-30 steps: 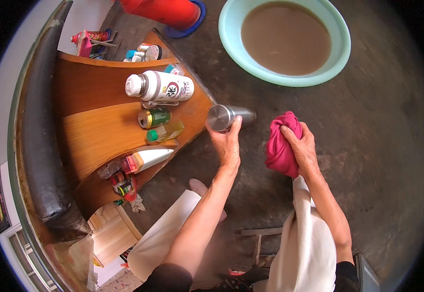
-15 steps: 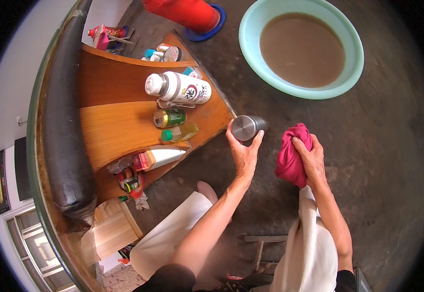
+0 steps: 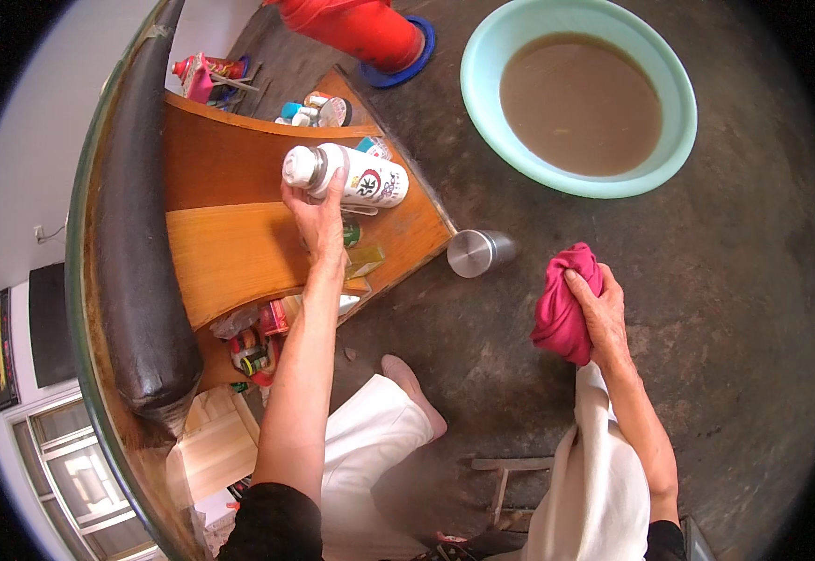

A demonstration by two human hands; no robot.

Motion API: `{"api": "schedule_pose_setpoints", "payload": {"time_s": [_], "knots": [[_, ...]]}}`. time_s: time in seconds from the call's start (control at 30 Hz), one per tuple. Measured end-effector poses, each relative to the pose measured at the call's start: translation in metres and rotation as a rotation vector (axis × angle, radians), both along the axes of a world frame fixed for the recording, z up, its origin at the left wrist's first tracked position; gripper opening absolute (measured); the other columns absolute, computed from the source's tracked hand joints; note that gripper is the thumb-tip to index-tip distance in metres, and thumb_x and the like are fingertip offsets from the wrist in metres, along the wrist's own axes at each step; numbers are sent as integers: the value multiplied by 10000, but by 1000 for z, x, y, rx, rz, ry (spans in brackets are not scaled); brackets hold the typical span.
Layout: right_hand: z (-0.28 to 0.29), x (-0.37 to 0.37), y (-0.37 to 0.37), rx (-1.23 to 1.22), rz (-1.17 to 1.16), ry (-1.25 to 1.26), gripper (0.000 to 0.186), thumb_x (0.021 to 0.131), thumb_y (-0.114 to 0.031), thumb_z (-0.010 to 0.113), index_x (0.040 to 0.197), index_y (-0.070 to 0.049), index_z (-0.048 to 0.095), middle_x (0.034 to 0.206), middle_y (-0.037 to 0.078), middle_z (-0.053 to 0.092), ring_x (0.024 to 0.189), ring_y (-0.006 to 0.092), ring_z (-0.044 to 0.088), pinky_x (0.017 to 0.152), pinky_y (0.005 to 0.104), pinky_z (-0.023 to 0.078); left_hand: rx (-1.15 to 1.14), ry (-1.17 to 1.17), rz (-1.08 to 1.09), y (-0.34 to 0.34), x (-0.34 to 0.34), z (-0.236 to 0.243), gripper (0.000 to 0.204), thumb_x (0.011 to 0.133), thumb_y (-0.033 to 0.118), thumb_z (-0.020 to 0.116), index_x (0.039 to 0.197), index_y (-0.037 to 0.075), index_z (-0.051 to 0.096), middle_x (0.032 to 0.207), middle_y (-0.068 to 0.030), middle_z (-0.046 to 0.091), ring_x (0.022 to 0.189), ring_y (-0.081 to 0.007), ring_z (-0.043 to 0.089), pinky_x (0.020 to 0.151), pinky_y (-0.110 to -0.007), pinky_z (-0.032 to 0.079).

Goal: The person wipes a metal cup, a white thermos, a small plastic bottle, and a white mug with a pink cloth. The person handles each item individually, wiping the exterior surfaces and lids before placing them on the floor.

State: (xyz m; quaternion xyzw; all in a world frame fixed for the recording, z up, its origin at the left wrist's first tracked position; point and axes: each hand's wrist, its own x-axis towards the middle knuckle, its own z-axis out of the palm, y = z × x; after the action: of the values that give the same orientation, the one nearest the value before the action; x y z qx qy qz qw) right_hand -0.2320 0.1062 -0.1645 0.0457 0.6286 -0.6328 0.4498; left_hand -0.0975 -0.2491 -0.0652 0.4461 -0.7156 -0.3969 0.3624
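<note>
My left hand [image 3: 316,222] is closed round the white thermos [image 3: 365,182] lying on its side on the wooden shelf [image 3: 216,257]. A green can and a bottle of yellow liquid are partly hidden behind my left wrist. The steel cylinder [image 3: 480,254], seen lid-first, stands on the dark floor [image 3: 725,309] just beside the shelf's right corner. My right hand [image 3: 604,309] grips a bunched magenta cloth [image 3: 562,290], out at the right above my white-clad leg.
A pale green basin [image 3: 672,140] of murky water stands at upper right, beside a red cylindrical container [image 3: 370,37] on a blue base. Small jars [image 3: 332,112] and packets crowd the shelf. A long black padded roll [image 3: 145,280] runs down the left. A wooden frame [image 3: 510,465] lies near my feet.
My left hand has let go of the steel cylinder and moved up-left onto the white thermos. My right hand still holds the cloth, now slightly lower in view.
</note>
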Motion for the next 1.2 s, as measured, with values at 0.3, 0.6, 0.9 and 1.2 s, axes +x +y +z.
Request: {"api": "schedule_pose_setpoints", "payload": {"time_s": [0.3,0.6,0.9,1.2], "knots": [[2,0,0,56,35,-22,552,856,-435,749,1200,-30,602,1060,90,664,963,175,612,877,331,489,-95,-184,-79,-23,9,-8,699,775,258,854,1331,9,511,1251,-103,599,1120,-209,581,1007,-348,429],[6,-2,-3,53,8,-9,495,870,-369,742,1192,-24,592,1034,82,659,927,158,621,847,311,504,-122,-155,17,0,7,7,743,720,200,879,1321,-30,507,1257,-138,603,1128,-218,596,986,-344,454],[3,-2,0,57,-3,10,552,846,-407,753,1214,-26,599,1041,103,673,948,183,630,860,335,502,-131,-153,47,64,44,32,591,753,141,845,1245,-63,590,1182,-128,656,1073,-212,631,970,-363,463],[6,-34,17,-298,-393,-442,452,918,-348,699,1161,21,608,1038,100,682,863,177,678,793,321,565,-8,-342,-58,190,98,51,680,760,40,811,1351,-45,486,1266,-128,592,1125,-229,595,1017,-355,448]]}}
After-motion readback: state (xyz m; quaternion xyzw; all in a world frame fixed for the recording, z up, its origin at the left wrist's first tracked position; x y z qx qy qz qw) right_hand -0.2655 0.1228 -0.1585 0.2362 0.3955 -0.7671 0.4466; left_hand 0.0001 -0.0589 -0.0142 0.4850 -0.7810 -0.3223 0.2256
